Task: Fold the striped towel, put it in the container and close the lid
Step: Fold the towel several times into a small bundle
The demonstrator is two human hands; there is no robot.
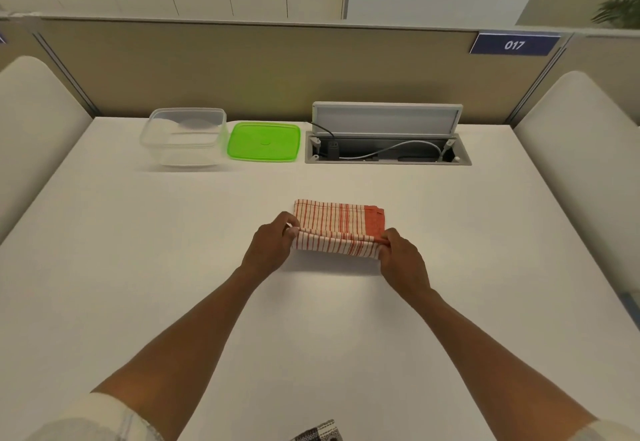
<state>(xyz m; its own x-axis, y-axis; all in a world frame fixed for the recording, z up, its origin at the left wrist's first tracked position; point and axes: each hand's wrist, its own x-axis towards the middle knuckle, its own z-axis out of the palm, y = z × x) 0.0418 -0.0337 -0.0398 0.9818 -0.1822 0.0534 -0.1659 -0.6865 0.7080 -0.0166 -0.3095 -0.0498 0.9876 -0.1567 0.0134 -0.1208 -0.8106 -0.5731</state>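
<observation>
The red-and-white striped towel (337,224) lies folded into a small rectangle at the middle of the white table. My left hand (272,243) pinches its near-left corner, and my right hand (401,257) pinches its near-right corner. The near edge is lifted and turned over toward the far side. A clear, lidless plastic container (183,137) stands at the back left of the table. Its green lid (264,142) lies flat on the table just right of it.
An open cable hatch (388,150) with its flap raised and wires inside sits at the back right. A beige partition with a "017" sign (514,44) bounds the far edge. White chair backs flank both sides. A dark patterned cloth (320,433) shows at the bottom edge.
</observation>
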